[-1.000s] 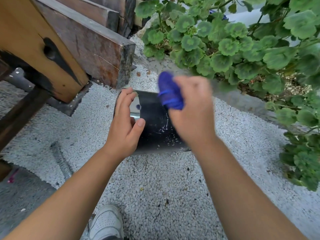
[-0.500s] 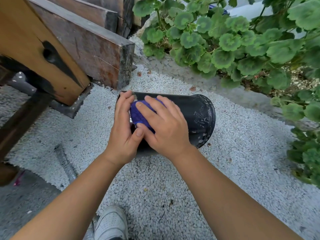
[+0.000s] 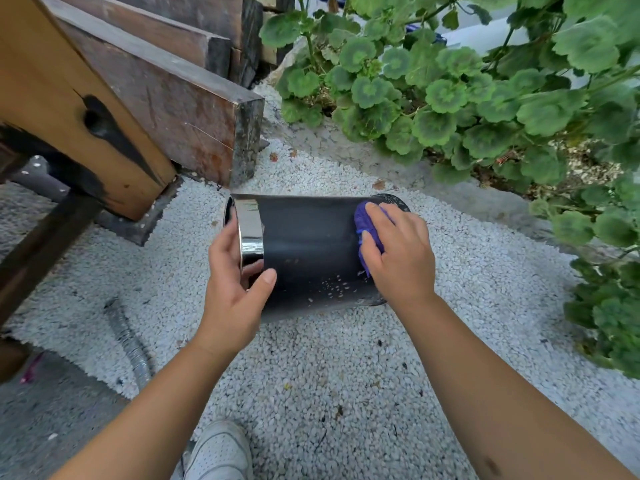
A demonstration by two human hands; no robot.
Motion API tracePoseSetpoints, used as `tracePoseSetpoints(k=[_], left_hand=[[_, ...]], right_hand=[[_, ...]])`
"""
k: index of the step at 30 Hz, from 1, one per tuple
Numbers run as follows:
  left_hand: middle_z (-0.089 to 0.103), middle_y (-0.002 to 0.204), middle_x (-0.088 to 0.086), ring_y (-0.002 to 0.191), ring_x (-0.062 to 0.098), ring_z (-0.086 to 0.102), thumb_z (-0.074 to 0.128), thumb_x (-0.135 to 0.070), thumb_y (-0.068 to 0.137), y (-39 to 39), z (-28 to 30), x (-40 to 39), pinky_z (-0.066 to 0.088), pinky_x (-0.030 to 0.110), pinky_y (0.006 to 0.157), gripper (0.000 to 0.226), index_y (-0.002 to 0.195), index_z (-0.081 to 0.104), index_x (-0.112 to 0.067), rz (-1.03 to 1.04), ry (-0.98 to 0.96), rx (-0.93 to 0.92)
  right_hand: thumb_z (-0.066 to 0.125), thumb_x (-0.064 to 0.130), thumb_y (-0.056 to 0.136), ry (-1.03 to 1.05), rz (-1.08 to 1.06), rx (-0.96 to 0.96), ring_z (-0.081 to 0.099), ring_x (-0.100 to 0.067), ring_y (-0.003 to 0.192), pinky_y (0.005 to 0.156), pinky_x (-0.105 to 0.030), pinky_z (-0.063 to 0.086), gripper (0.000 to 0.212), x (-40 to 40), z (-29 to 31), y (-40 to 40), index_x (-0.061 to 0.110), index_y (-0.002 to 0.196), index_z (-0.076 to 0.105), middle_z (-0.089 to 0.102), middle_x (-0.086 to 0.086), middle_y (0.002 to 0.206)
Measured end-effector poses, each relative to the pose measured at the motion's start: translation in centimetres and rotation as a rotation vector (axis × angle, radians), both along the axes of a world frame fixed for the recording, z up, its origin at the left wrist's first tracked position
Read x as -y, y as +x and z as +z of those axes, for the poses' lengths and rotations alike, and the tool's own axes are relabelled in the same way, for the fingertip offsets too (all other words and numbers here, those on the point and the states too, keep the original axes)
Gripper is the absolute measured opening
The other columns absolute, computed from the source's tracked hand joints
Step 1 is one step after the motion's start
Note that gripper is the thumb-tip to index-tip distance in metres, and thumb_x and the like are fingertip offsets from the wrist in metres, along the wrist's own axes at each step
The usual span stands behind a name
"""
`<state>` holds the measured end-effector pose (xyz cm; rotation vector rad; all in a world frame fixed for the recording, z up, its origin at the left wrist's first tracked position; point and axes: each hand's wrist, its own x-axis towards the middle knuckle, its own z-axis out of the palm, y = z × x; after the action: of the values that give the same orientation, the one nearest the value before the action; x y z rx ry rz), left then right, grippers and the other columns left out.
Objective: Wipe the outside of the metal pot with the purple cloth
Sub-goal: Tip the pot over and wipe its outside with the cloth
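While left hand steadies pot, right hand presses cloth.

Nothing readable here, honestly. No labels, brand marks or numbers on the metal pot, the purple cloth, or the wooden beams up around 10 o'clock. The white shoe at 6 o'clock looks plain too.

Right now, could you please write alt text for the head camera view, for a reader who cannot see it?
A person's right hand presses a purple cloth against the base end of a dark cylindrical metal pot lying sideways on white gravel, while the left hand grips its shiny rim end. Wooden beams stand behind, green leafy plants to the right.
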<state>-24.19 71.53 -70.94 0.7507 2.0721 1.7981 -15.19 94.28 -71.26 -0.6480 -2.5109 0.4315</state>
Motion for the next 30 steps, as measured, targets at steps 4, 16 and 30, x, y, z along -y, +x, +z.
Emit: tracePoseSetpoints(k=[4, 16, 30], left_hand=[[0.059, 0.133, -0.015, 0.111, 0.014, 0.064, 0.054, -0.030, 0.090, 1.2, -0.2, 0.6, 0.052, 0.046, 0.093, 0.053, 0.140, 0.041, -0.041, 0.052, -0.122, -0.013], [0.074, 0.111, -0.001, 0.100, 0.017, 0.071, 0.058, -0.004, 0.085, -0.7, 5.9, -3.1, 0.056, 0.028, 0.084, 0.045, 0.124, 0.063, -0.026, 0.007, 0.003, 0.190], [-0.009, 0.161, -0.007, 0.151, 0.011, -0.009, 0.040, -0.056, 0.089, -0.2, 4.4, -3.2, 0.004, 0.032, 0.119, 0.089, 0.156, 0.004, -0.011, -0.085, -0.539, -0.423]], right_hand=[[0.054, 0.030, 0.089, 0.049, -0.040, -0.012, 0.055, -0.029, 0.104, 0.072, -0.034, 0.053, 0.038, 0.2, -0.1, 0.0, 0.022, 0.125, 0.064, 0.065, 0.000, 0.121], [0.058, 0.030, 0.082, -0.117, -0.051, -0.162, 0.058, -0.020, 0.103, 0.080, -0.024, 0.039, 0.041, 1.5, 5.9, -1.1, 0.027, 0.122, 0.064, 0.067, 0.006, 0.117], [0.058, 0.025, 0.088, -0.241, 0.007, -0.061, 0.054, -0.030, 0.117, 0.101, -0.036, 0.041, 0.041, 4.5, 0.9, -0.9, 0.014, 0.126, 0.064, 0.062, -0.007, 0.128]])
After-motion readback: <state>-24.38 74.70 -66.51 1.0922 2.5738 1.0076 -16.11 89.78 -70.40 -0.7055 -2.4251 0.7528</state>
